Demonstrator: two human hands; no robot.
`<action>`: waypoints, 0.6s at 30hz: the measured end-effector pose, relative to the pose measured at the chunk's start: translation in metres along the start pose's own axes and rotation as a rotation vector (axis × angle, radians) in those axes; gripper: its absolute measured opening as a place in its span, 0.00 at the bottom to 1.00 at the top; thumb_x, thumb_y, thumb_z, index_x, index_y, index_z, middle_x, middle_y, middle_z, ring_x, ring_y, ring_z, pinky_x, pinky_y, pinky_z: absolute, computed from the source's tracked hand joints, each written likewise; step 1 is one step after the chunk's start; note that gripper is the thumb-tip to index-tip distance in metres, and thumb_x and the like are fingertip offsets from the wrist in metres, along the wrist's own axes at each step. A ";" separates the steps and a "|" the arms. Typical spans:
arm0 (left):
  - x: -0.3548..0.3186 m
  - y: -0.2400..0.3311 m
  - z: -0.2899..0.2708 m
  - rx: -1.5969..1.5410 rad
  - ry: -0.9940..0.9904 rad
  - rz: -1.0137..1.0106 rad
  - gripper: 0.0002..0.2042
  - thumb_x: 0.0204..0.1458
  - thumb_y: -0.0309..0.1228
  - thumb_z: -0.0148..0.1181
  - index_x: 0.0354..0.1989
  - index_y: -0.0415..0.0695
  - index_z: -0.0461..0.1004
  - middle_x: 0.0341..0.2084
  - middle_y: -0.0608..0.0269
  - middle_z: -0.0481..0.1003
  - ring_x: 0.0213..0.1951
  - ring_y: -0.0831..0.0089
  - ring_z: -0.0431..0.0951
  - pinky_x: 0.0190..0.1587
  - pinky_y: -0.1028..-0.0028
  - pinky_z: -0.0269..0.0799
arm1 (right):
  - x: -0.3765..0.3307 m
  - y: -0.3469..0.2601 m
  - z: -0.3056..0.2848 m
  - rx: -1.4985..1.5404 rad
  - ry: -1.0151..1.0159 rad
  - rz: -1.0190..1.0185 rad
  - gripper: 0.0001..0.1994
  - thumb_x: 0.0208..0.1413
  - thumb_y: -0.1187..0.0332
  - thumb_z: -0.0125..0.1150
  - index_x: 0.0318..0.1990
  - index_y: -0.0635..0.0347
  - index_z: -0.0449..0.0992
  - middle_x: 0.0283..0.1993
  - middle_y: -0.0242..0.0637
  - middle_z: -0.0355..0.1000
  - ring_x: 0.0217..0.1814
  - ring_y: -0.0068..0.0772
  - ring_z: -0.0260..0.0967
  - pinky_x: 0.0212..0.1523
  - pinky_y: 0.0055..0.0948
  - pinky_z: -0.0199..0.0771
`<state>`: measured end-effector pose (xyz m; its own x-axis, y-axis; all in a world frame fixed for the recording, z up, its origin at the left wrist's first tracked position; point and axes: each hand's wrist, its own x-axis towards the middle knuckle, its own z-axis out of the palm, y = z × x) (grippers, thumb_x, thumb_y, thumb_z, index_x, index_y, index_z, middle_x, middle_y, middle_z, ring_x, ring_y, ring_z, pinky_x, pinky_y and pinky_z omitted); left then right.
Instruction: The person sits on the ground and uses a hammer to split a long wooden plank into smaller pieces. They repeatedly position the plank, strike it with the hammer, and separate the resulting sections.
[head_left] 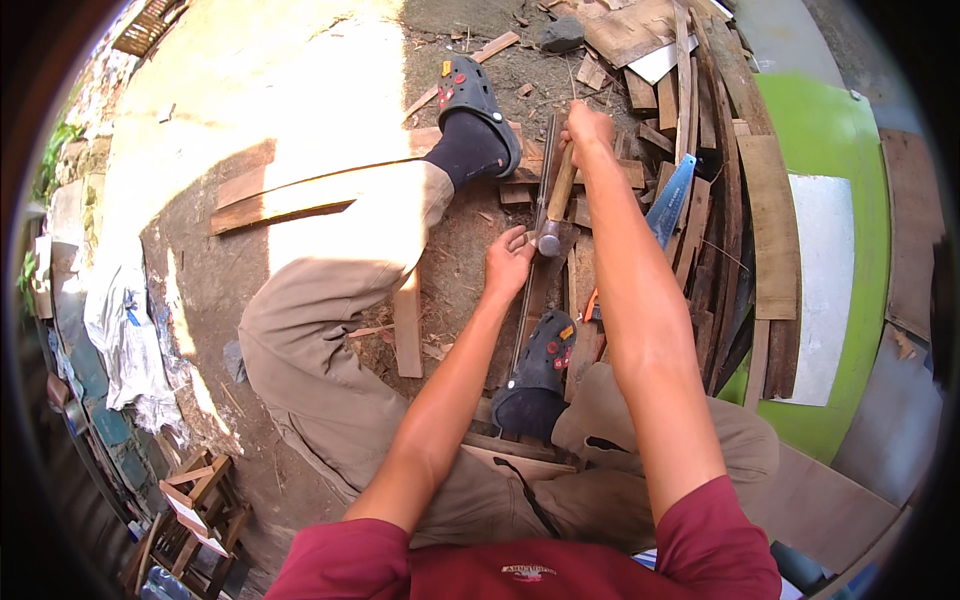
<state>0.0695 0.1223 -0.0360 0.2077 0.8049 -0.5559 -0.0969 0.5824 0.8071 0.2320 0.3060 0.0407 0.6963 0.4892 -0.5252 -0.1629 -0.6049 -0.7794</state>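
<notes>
My right hand [588, 126] is wrapped around the wooden handle of a hammer [562, 188]. The hammer's metal head points back toward me and rests at or just above a long, narrow dark wooden piece [537, 285]. Close by the head, on its left side, my left hand [509, 262] has its fingers bent and pinched together. Whatever sits between those fingertips is too small to make out. One clog [541, 362] stands over the near end of the wooden piece, and the other clog [478, 105] is farther off to the left.
A handsaw with a blue blade [671, 200] leans on the scrap wood at right. Stacked planks [768, 225] lie beyond it beside a green panel [868, 200]. Loose boards [290, 195] lie on the ground at left. A small wooden frame [205, 500] stands lower left.
</notes>
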 end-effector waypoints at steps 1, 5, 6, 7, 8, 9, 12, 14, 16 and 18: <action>0.000 0.000 -0.001 0.004 0.007 0.012 0.23 0.54 0.24 0.59 0.59 0.29 0.65 0.51 0.43 0.75 0.53 0.63 0.76 0.53 0.71 0.73 | -0.001 -0.001 0.003 0.004 0.023 -0.013 0.14 0.57 0.62 0.56 0.32 0.69 0.70 0.23 0.39 0.68 0.17 0.30 0.63 0.17 0.34 0.65; 0.007 -0.003 -0.002 0.075 0.026 0.013 0.22 0.54 0.25 0.60 0.58 0.31 0.67 0.51 0.41 0.75 0.53 0.60 0.77 0.55 0.70 0.71 | 0.000 0.000 -0.012 0.119 0.006 0.020 0.16 0.57 0.61 0.57 0.33 0.71 0.70 0.23 0.39 0.66 0.18 0.32 0.64 0.17 0.35 0.66; 0.010 -0.004 -0.003 0.082 0.033 0.003 0.22 0.54 0.24 0.59 0.58 0.32 0.68 0.52 0.41 0.74 0.54 0.59 0.76 0.55 0.69 0.71 | -0.001 0.002 -0.011 0.147 -0.009 0.000 0.16 0.57 0.62 0.56 0.32 0.71 0.70 0.22 0.39 0.66 0.18 0.31 0.64 0.16 0.34 0.65; 0.014 -0.007 -0.004 0.075 0.020 -0.006 0.22 0.54 0.24 0.59 0.58 0.32 0.68 0.52 0.41 0.74 0.55 0.59 0.76 0.55 0.69 0.71 | -0.001 0.003 -0.011 0.176 -0.021 -0.024 0.16 0.57 0.62 0.56 0.31 0.71 0.70 0.22 0.39 0.66 0.17 0.31 0.64 0.16 0.34 0.65; 0.017 -0.010 -0.005 0.068 0.007 -0.014 0.22 0.54 0.24 0.59 0.58 0.32 0.68 0.52 0.41 0.74 0.55 0.59 0.76 0.55 0.69 0.70 | -0.002 0.003 -0.011 0.205 -0.035 -0.048 0.16 0.57 0.63 0.55 0.29 0.72 0.70 0.21 0.39 0.66 0.17 0.31 0.64 0.16 0.33 0.65; 0.019 -0.013 -0.006 0.061 -0.006 -0.023 0.22 0.54 0.24 0.59 0.58 0.32 0.68 0.52 0.41 0.74 0.55 0.59 0.75 0.55 0.69 0.70 | -0.002 0.003 -0.011 0.234 -0.049 -0.072 0.16 0.57 0.63 0.55 0.28 0.72 0.70 0.21 0.39 0.66 0.16 0.30 0.64 0.16 0.33 0.64; 0.021 -0.014 -0.005 0.018 -0.037 -0.039 0.25 0.53 0.23 0.59 0.61 0.33 0.66 0.54 0.40 0.73 0.55 0.60 0.75 0.55 0.70 0.71 | 0.005 0.004 -0.011 0.256 -0.104 -0.061 0.15 0.57 0.64 0.54 0.27 0.70 0.68 0.20 0.36 0.63 0.16 0.29 0.62 0.16 0.32 0.64; 0.016 -0.007 -0.004 0.004 -0.053 -0.005 0.27 0.53 0.22 0.60 0.62 0.30 0.63 0.54 0.40 0.72 0.53 0.64 0.76 0.53 0.72 0.72 | 0.009 0.006 -0.010 0.259 -0.115 -0.043 0.13 0.56 0.65 0.54 0.26 0.67 0.68 0.20 0.35 0.62 0.15 0.28 0.61 0.16 0.32 0.63; 0.001 0.003 -0.003 -0.018 -0.093 0.011 0.29 0.52 0.22 0.62 0.64 0.29 0.61 0.55 0.40 0.71 0.52 0.67 0.77 0.51 0.73 0.73 | 0.017 0.005 -0.010 0.263 -0.166 -0.056 0.12 0.55 0.66 0.54 0.26 0.65 0.67 0.19 0.33 0.61 0.15 0.27 0.60 0.15 0.32 0.62; -0.018 0.017 -0.002 -0.044 -0.159 0.009 0.33 0.50 0.23 0.65 0.65 0.29 0.59 0.57 0.40 0.70 0.52 0.67 0.77 0.50 0.73 0.74 | 0.029 0.004 -0.013 0.269 -0.253 -0.097 0.11 0.54 0.66 0.54 0.25 0.63 0.66 0.19 0.32 0.59 0.15 0.26 0.59 0.15 0.31 0.60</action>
<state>0.0622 0.1182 -0.0132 0.3578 0.7842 -0.5069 -0.1418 0.5822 0.8006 0.2612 0.3097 0.0271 0.5286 0.6962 -0.4858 -0.3060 -0.3776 -0.8740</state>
